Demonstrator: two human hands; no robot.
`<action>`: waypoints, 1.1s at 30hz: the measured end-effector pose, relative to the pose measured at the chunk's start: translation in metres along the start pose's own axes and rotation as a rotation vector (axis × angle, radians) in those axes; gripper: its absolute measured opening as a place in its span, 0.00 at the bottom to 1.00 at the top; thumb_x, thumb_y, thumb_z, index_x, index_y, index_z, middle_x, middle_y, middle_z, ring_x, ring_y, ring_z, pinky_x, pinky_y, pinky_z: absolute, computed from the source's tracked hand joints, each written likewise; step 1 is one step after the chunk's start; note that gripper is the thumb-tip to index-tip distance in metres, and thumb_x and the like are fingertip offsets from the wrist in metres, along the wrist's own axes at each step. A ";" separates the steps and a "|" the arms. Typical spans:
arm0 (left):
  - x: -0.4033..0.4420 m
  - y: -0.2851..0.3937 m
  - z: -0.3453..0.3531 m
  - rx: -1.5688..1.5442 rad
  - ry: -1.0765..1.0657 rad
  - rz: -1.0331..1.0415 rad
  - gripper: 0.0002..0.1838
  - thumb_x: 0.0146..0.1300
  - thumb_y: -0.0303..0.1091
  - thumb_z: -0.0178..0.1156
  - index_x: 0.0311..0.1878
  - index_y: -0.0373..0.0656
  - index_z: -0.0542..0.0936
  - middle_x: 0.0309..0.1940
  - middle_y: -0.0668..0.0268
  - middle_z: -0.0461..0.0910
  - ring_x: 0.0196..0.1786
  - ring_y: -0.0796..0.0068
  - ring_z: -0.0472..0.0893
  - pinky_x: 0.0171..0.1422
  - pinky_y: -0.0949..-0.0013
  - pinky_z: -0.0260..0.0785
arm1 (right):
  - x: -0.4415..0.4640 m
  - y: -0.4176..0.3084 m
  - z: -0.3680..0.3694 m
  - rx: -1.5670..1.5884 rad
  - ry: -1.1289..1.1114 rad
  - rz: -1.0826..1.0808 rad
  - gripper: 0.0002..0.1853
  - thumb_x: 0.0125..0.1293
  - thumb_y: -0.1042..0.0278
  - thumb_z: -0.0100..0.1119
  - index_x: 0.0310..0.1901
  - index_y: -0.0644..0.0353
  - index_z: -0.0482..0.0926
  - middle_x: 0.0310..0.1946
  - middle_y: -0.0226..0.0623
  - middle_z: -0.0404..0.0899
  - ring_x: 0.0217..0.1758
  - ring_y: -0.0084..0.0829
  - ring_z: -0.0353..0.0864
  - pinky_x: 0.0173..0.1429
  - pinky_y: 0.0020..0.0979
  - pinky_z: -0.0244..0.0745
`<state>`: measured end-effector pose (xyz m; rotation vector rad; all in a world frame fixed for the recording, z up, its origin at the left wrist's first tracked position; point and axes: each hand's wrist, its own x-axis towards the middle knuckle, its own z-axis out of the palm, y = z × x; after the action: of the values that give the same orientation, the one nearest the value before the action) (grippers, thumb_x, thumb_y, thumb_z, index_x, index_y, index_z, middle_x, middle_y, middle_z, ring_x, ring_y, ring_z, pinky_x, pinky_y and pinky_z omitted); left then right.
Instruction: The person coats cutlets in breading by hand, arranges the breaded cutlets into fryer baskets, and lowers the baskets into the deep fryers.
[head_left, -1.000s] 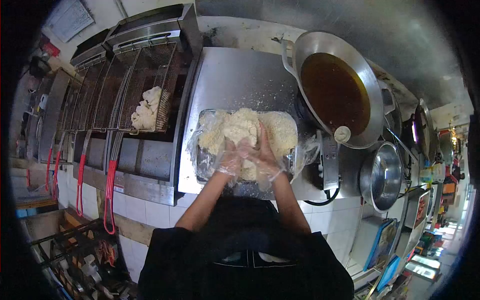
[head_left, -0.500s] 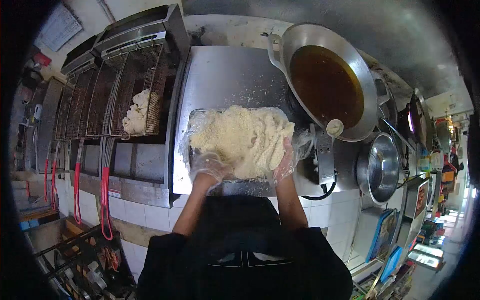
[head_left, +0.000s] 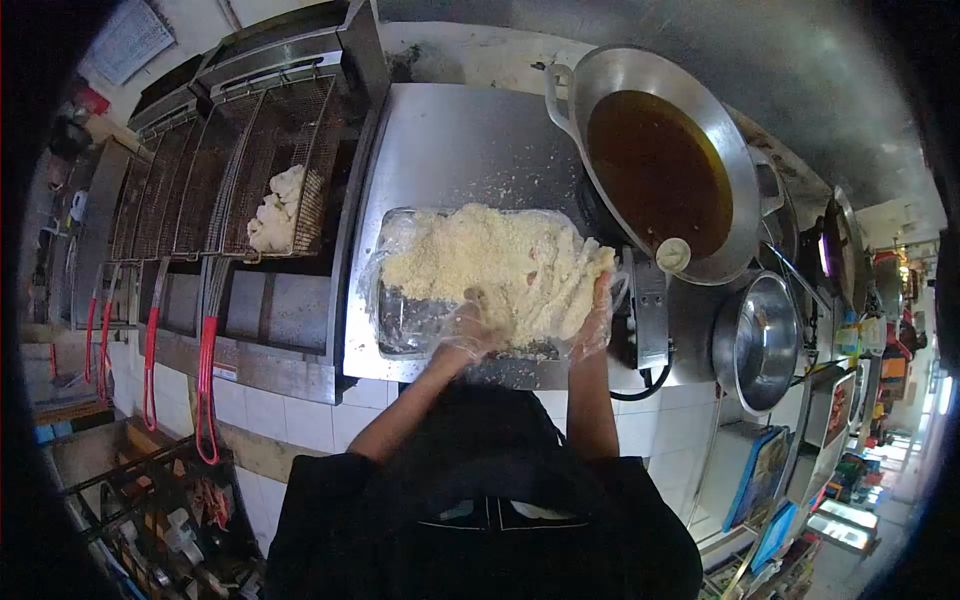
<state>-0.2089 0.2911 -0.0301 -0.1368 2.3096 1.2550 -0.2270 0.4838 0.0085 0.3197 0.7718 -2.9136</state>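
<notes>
Metal tray (head_left: 404, 338): pale crumbs (head_left: 480, 250), right hand (head_left: 592, 322) cupped open alongside, left hand (head_left: 466, 330) grip unclear. Wok (head_left: 600, 75): brown liquid (head_left: 660, 170).

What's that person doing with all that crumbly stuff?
Someone in thin clear gloves has both hands at a metal tray of pale crumbs. The left hand is down in the crumbs, and the right hand holds the side of a crumb-covered piece. Pale lumps sit in a wire basket off to the left.

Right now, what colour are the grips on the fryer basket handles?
The grips are red, showing best in the head view.
</notes>
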 end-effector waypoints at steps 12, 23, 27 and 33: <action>-0.003 0.045 -0.031 -0.178 0.422 0.663 0.18 0.43 0.18 0.63 0.38 0.44 0.72 0.35 0.63 0.73 0.39 0.65 0.76 0.47 0.63 0.69 | -0.014 0.003 0.010 0.147 0.033 -0.039 0.35 0.68 0.45 0.57 0.71 0.55 0.61 0.67 0.45 0.69 0.68 0.45 0.70 0.70 0.51 0.69; 0.007 0.047 -0.030 0.009 0.153 0.748 0.17 0.48 0.24 0.62 0.44 0.45 0.77 0.46 0.55 0.77 0.49 0.57 0.79 0.52 0.58 0.72 | -0.015 0.029 -0.030 0.162 0.084 -0.018 0.37 0.69 0.43 0.54 0.72 0.55 0.59 0.68 0.46 0.67 0.70 0.46 0.67 0.73 0.49 0.64; 0.002 0.041 -0.058 -0.075 0.173 0.430 0.22 0.55 0.38 0.65 0.53 0.44 0.77 0.55 0.52 0.76 0.54 0.55 0.78 0.57 0.56 0.72 | -0.019 0.028 -0.027 0.269 0.091 -0.003 0.37 0.71 0.37 0.45 0.72 0.55 0.60 0.70 0.45 0.65 0.71 0.48 0.65 0.72 0.54 0.64; 0.022 -0.025 -0.093 0.941 0.594 0.161 0.39 0.63 0.57 0.56 0.68 0.36 0.67 0.67 0.49 0.68 0.67 0.49 0.69 0.72 0.50 0.59 | -0.017 0.025 -0.037 0.201 0.130 0.035 0.38 0.69 0.35 0.48 0.71 0.55 0.62 0.69 0.45 0.67 0.69 0.49 0.68 0.69 0.57 0.67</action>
<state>-0.2553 0.2048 -0.0181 0.0153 3.2187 0.0535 -0.2001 0.4818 -0.0313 0.5404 0.4830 -2.9655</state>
